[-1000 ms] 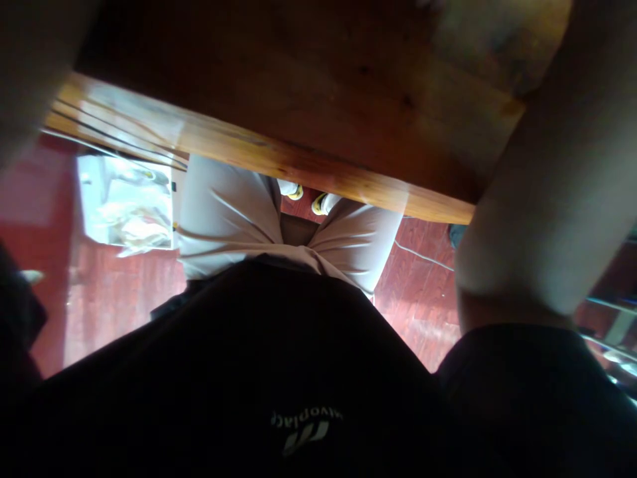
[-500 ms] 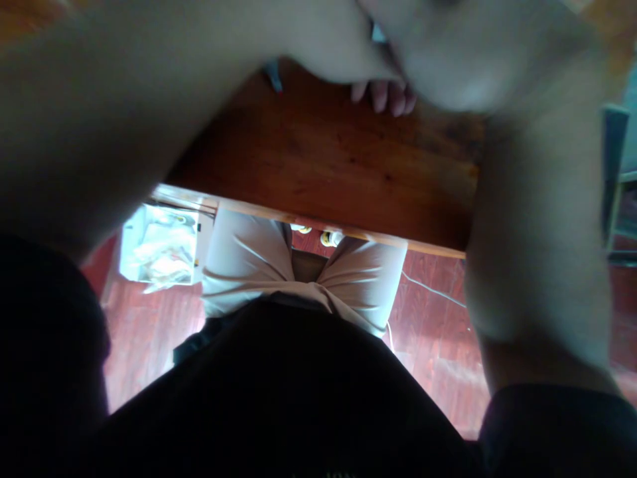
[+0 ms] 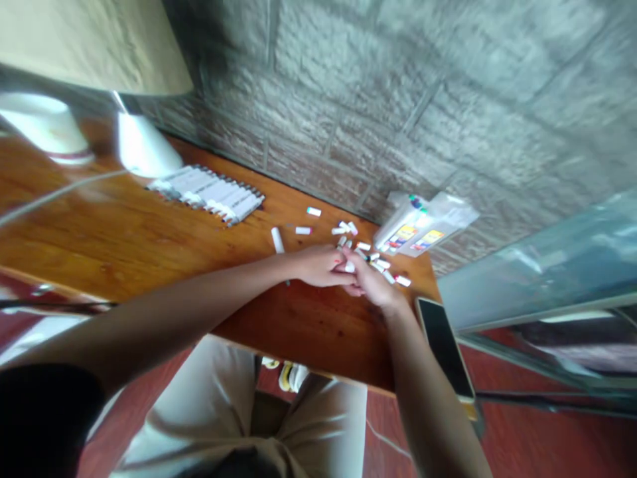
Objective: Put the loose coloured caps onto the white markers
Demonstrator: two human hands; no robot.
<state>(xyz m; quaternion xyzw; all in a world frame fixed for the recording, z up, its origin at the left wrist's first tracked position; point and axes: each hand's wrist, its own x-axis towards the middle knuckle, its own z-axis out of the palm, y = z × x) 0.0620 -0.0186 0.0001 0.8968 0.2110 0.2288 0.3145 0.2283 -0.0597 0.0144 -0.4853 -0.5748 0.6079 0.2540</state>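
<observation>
My left hand [image 3: 318, 265] and my right hand [image 3: 374, 280] meet above the front part of the wooden table, fingers closed and overlapping. Between them shows a small white piece [image 3: 350, 267], like a marker cap; the rest of it is covered by my fingers. Just beyond the hands lie several loose white marker caps [image 3: 363, 246] with coloured ends. One white marker [image 3: 277, 240] rests left of them. Farther left, several markers [image 3: 213, 192] lie side by side in a row.
A clear plastic case [image 3: 430, 226] stands against the stone wall [image 3: 318, 113]. By the table's right edge is a phone [image 3: 445, 348]. A lamp [image 3: 146, 143], its cord [image 3: 60, 192] and a paper cup [image 3: 50, 129] occupy the left. Glass [image 3: 542, 259] borders the right side.
The view has tipped up from my lap and forearms to the tabletop and wall. My hands, mostly out of view or blurred before, now show together over the table.
</observation>
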